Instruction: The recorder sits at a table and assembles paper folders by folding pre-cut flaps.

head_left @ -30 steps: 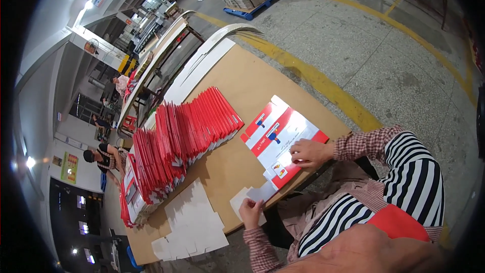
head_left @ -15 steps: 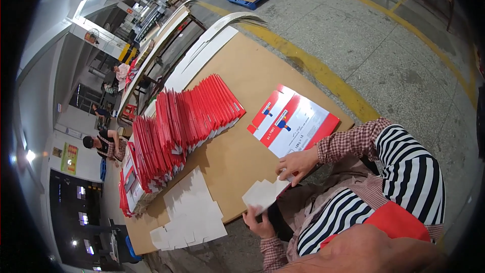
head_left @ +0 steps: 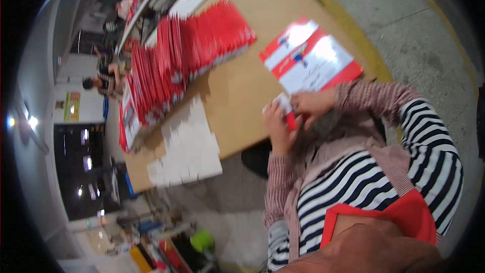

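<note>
Between my hands, just off the table's near edge, is a small red and white carton piece (head_left: 286,105), partly folded. My left hand (head_left: 279,124) wraps round it from the left, its fingers curled over the top. Against its right side my right hand (head_left: 312,105) closes, fingers bent; motion blur softens the fine detail. Just beyond my right hand, a flat printed carton (head_left: 318,68) in red and white lies on the brown table (head_left: 237,103).
A long row of red folded cartons (head_left: 202,40) stands packed on the table's left side. White-grey cardboard blanks (head_left: 189,144) lie in front of it. Another person (head_left: 108,78) sits in the background at left. A yellow floor line (head_left: 348,15) runs past the table's far right edge.
The blank that showed its pale inside now shows its red and white printed face, folded smaller. My left hand has come up beside my right. The whole view has shifted.
</note>
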Motion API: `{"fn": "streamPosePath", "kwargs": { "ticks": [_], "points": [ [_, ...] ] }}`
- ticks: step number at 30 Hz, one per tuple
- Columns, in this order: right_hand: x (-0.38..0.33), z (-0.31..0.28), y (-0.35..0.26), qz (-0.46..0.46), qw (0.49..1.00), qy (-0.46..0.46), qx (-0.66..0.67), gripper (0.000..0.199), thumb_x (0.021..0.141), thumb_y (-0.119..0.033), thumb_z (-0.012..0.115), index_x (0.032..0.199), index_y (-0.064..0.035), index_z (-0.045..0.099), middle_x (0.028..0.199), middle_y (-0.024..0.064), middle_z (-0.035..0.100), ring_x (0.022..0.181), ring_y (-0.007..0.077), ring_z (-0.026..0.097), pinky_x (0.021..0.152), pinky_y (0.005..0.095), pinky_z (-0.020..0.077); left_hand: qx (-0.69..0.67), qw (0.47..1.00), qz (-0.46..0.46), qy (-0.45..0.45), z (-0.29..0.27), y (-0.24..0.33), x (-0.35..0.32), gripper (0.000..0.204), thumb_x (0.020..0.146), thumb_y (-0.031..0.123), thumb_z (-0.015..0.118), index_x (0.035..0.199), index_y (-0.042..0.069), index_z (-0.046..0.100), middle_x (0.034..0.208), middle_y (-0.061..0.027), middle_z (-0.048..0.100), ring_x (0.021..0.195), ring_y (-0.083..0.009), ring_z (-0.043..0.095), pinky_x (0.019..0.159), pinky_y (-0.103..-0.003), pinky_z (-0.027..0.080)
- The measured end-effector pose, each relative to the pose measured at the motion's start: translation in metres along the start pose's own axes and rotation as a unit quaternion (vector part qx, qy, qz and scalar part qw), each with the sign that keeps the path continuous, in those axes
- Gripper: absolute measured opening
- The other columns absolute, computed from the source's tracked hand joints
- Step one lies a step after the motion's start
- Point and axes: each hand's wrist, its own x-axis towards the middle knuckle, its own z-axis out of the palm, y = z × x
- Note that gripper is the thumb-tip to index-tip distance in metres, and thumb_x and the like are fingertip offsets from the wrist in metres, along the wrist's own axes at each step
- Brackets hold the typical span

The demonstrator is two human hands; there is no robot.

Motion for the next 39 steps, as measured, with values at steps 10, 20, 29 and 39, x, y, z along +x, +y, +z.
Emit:
{"fn": "streamPosePath", "kwargs": {
  "ticks": [10, 20, 29, 39],
  "points": [
    [-0.050, -0.021, -0.006, 0.158, 0.967, 0.181, -0.080, 0.062, 0.069, -0.016, 0.074, 0.127, -0.0116, 0.051, 0.139, 0.0146, 0.041, 0.133, 0.0351, 0.032, 0.108, 0.0458, 0.0307, 0.083, 0.988, -0.058, -0.120, 0.005, -0.008, 0.007, 0.106, 0.077, 0.080, 0.029, 0.143, -0.002, 0.026, 0.148, -0.0238, 0.026, 0.138, -0.0396, 0.021, 0.109, -0.055, 0.015],
    [-0.052, -0.008, -0.007, 0.165, 0.968, 0.146, -0.120, 0.056, 0.080, -0.035, 0.066, 0.126, -0.0070, 0.051, 0.139, 0.0160, 0.040, 0.132, 0.0318, 0.034, 0.110, 0.0452, 0.0264, 0.218, 0.950, -0.088, -0.204, 0.023, -0.007, 0.010, 0.087, 0.084, 0.061, 0.051, 0.142, -0.001, 0.030, 0.150, -0.0235, 0.021, 0.139, -0.0422, 0.017, 0.110, -0.057, 0.013],
    [-0.142, -0.012, 0.021, 0.368, 0.834, 0.404, 0.080, 0.050, 0.088, -0.017, 0.060, 0.133, -0.0036, 0.044, 0.137, 0.0128, 0.046, 0.125, 0.0280, 0.045, 0.105, 0.0399, 0.0353, 0.222, 0.947, -0.126, -0.197, 0.027, -0.010, 0.013, 0.059, 0.092, 0.038, 0.050, 0.143, 0.012, 0.035, 0.152, -0.0184, 0.021, 0.139, -0.0445, 0.014, 0.110, -0.057, 0.014],
    [-0.104, 0.012, -0.021, 0.315, 0.663, 0.493, 0.466, 0.067, 0.084, -0.007, 0.062, 0.142, -0.0026, 0.028, 0.138, 0.0076, 0.041, 0.127, 0.0185, 0.039, 0.107, 0.0352, 0.0320, -0.025, 0.988, -0.151, -0.024, 0.106, 0.100, 0.038, 0.064, 0.086, 0.015, 0.049, 0.145, 0.003, 0.027, 0.152, -0.0271, 0.011, 0.139, -0.0486, 0.008, 0.111, -0.057, 0.008]
  ]
}}
